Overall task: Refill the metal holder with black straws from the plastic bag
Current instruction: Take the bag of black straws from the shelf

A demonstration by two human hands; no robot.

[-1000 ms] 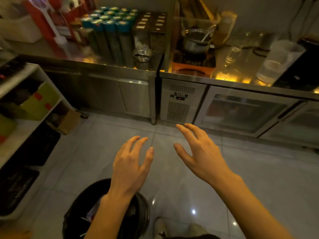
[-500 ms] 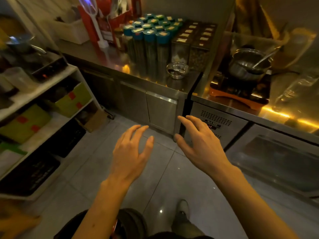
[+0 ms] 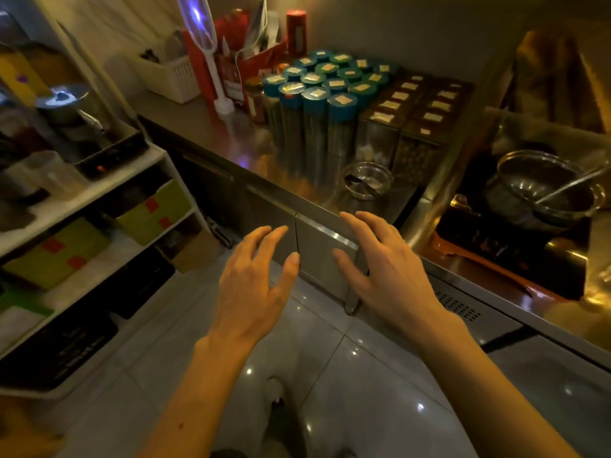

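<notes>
- Dim, amber-lit kitchen over a glossy tiled floor point(image 3: 363, 375). No metal holder, black straws or plastic bag can be picked out anywhere in view. By that judgement the refill has not begun and every step of it is left: finding the bag, taking out the straws, loading the holder.
- At far left, a white shelf unit point(image 3: 99, 190) carries green boxes point(image 3: 59, 249) with red patches and dark trays lower down. It is blurred and shadowed, and nothing on it reads as a bag of straws.
- Along the back runs a steel table point(image 3: 211, 127). It holds a white basket point(image 3: 168, 74), then a tight cluster of blue-capped canisters point(image 3: 314, 100), with a small glass bowl point(image 3: 367, 180) near the front edge.
- The left hand point(image 3: 254, 285) hovers palm down before the cabinet door point(image 3: 324, 259). Its fingers are spread and lightly bent; it holds nothing and touches nothing.
- The right hand point(image 3: 386, 279) is just beside it and apart from it, equally splayed and empty. Its fingertips lie near the table's edge, and contact cannot be told.
- At far right, a metal pot point(image 3: 542, 190) with a utensil in it sits on a dark stove.
</notes>
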